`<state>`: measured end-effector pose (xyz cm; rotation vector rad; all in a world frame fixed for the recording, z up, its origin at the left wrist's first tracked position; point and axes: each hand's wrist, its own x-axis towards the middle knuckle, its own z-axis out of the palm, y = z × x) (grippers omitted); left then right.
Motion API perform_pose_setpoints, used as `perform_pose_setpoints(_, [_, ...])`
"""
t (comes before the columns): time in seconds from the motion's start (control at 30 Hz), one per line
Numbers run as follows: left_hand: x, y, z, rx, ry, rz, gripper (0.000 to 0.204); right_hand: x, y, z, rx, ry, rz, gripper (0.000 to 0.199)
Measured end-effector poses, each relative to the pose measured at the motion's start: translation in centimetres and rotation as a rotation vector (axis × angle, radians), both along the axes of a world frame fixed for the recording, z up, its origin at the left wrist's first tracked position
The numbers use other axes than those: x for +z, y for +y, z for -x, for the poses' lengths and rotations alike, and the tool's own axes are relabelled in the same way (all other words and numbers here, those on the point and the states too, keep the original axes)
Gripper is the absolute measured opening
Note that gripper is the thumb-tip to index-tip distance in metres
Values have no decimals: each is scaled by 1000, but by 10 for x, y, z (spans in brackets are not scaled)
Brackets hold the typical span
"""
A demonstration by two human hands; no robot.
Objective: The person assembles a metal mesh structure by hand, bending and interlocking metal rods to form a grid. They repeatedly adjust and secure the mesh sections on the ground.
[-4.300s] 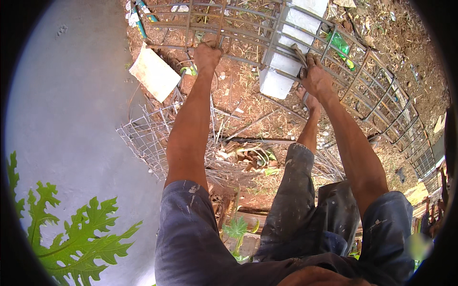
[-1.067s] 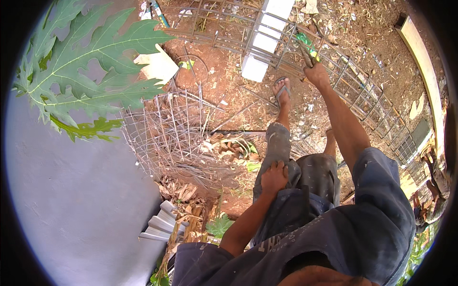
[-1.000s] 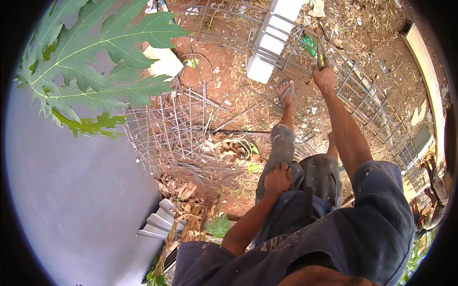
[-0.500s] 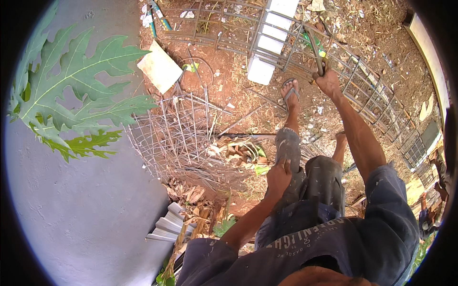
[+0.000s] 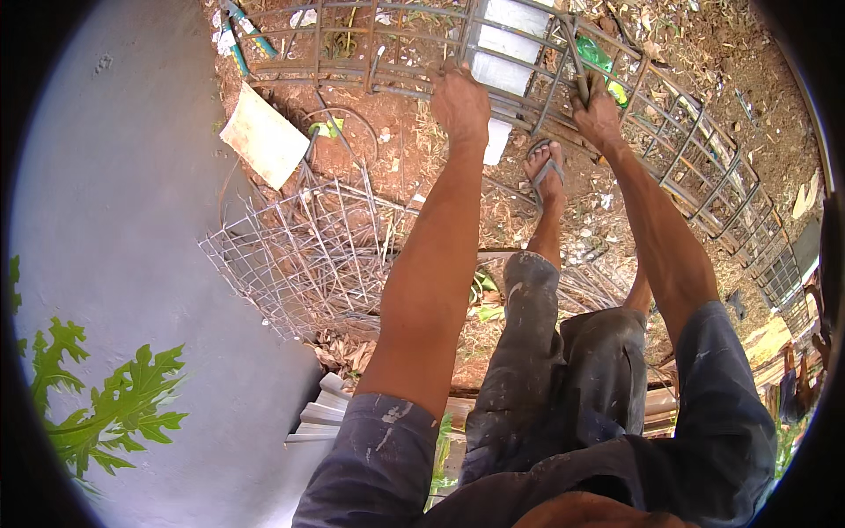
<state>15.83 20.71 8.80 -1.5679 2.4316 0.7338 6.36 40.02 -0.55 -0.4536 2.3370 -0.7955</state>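
A long cage of rusty reinforcing bars (image 5: 344,66) runs across the far side, over a white block (image 5: 505,55). My left hand (image 5: 460,107) is closed around a near bar of the cage, just left of that block. My right hand (image 5: 599,114) is closed around a thick dark metal rod (image 5: 575,55), at the cage right of the block. The rod points away from me and its far end lies among the bars. Its exact kind cannot be made out. My sandalled foot (image 5: 547,172) stands just short of the cage, between my hands.
A crumpled steel mesh (image 5: 290,251) and loose rods lie left of my legs. A pale board (image 5: 265,135) and blue-handled cutters (image 5: 249,33) lie beyond it. A grey wall (image 5: 167,220) rises at left, with green leaves (image 5: 119,409). Green plastic (image 5: 594,55) lies behind the cage.
My left hand has moved from beside my knee out to the cage and closed on a bar. My right hand still holds the rod. The large leaf has dropped lower in view.
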Motion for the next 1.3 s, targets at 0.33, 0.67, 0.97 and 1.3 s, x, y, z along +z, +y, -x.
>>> perform_pose_setpoints(0.33, [-30, -43, -8, -68, -214, 22, 30, 8, -7, -14, -163, -75, 26, 47])
perform_pose_setpoints(0.67, [9, -13, -76, 51, -160, 61, 25, 4, -1, -27, -83, -55, -47, 42])
perform_pose_setpoints(0.97, [46, 110, -190, 154, -357, -245, 22, -9, 3, -34, -58, 95, 20, 46])
perform_pose_setpoints(1.3, [154, 213, -194, -118, -303, -374, 27, 5, 5, -27, -100, -26, -75, 51])
